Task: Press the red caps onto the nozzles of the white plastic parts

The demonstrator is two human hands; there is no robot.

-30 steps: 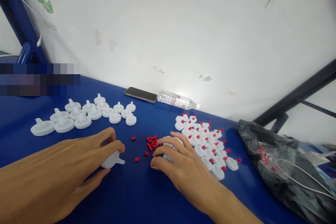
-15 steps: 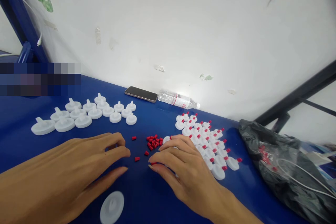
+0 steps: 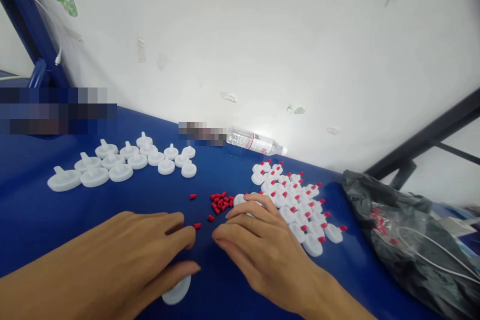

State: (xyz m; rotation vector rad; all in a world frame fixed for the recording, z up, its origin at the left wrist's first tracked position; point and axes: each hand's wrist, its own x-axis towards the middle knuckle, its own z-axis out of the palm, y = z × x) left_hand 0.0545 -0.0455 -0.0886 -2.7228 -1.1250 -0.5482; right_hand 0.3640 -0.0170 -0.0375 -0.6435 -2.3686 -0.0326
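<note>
My left hand (image 3: 161, 245) is low over the blue table, thumb and fingertips apart. Just under its thumb lies a white disc with its nozzle hidden (image 3: 178, 291); I cannot tell whether the thumb touches it. My right hand (image 3: 258, 240) has thumb and index finger pinched together. A small red cap was visible between these fingertips a moment ago; now they hide it. Between and beyond my hands is a pile of red caps (image 3: 220, 204), with a few loose ones nearby. A white disc (image 3: 239, 200) shows partly behind my right fingers.
Several white nozzled discs (image 3: 120, 172) without caps stand at left. Several red-capped ones (image 3: 296, 200) crowd together at right. A clear bottle (image 3: 255, 142) lies by the wall, beside a blurred-out patch. A dark plastic bag (image 3: 408, 245) occupies the right side of the table (image 3: 225, 170).
My left hand has moved right and toward me, its thumb now over the lower white disc. That disc has shifted right. The right fingertips have closed further, hiding the red cap.
</note>
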